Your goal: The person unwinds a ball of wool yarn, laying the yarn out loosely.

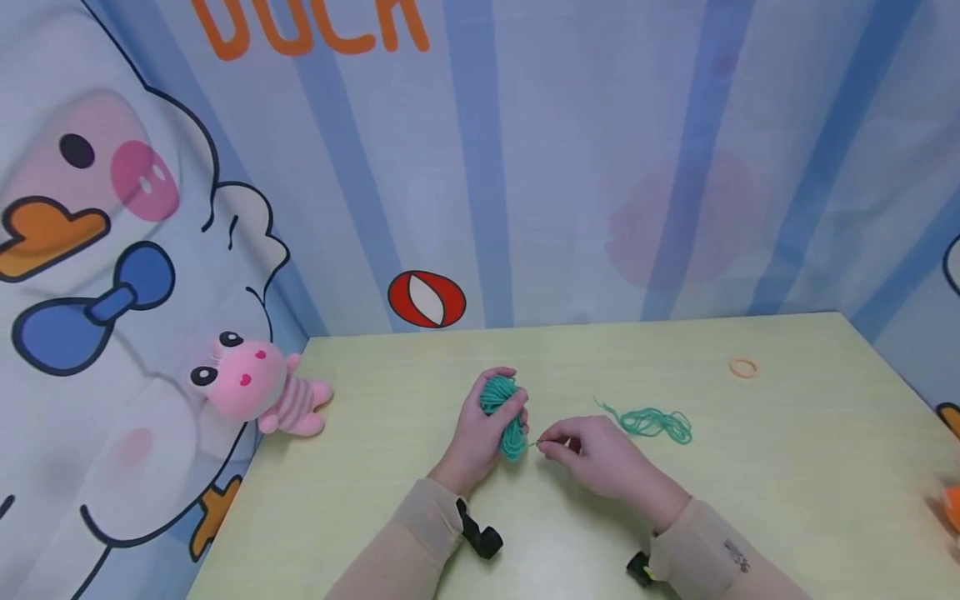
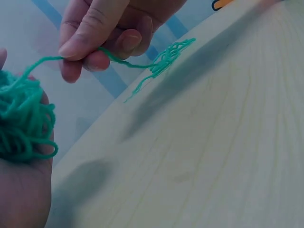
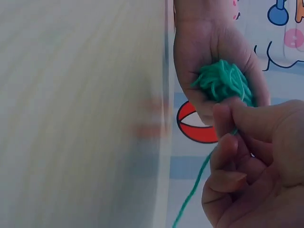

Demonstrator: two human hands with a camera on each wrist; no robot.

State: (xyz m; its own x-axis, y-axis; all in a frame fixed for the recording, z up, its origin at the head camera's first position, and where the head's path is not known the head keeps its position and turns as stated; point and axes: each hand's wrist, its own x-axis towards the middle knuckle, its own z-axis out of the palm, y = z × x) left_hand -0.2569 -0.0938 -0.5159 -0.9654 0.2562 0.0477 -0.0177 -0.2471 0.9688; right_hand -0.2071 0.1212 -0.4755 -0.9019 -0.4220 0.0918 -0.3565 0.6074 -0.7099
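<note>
In the head view my left hand grips a bundle of green yarn above the middle of the table, its thumb lying across the strands. Close by on the right, my right hand pinches a single strand that runs out of the bundle. The left wrist view shows that strand passing between thumb and fingers of the right hand. A loose heap of green yarn lies on the table beyond the right hand. In the right wrist view, a yarn tail hangs below the pinching fingers.
A pink striped plush toy lies at the table's left edge. An orange ring rests at the back right of the pale table. Part of an orange object shows at the right edge. A printed curtain stands behind.
</note>
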